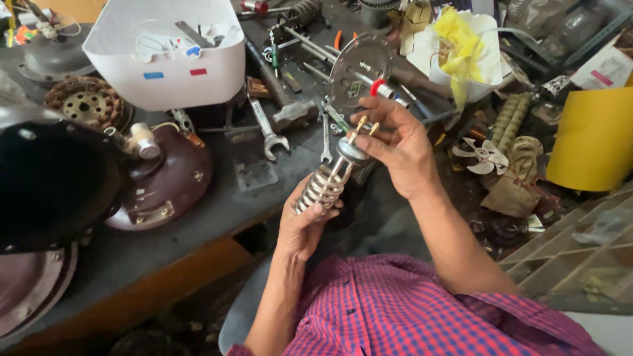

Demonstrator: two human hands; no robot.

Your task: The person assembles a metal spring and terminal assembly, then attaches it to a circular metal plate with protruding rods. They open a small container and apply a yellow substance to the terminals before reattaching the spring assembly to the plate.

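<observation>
Silvery metal coils wind tightly around a heating element (328,181), a ridged spiral ending in a round flanged cap with two brass-coloured terminal pins. The left hand (303,227) is closed around the coiled lower end from beneath, while the right hand (395,145) pinches the cap end between thumb and fingers, so the element is held tilted in the air just in front of the dark, scuffed bench (217,198). Beyond the element on the bench lie a steel open-ended wrench (267,132) and a thin round metal plate (359,69) standing on edge. Farther left of the element sits a white plastic tub (168,56) with rounded corners, and beside it a reddish-brown domed motor cover (168,175).
</observation>
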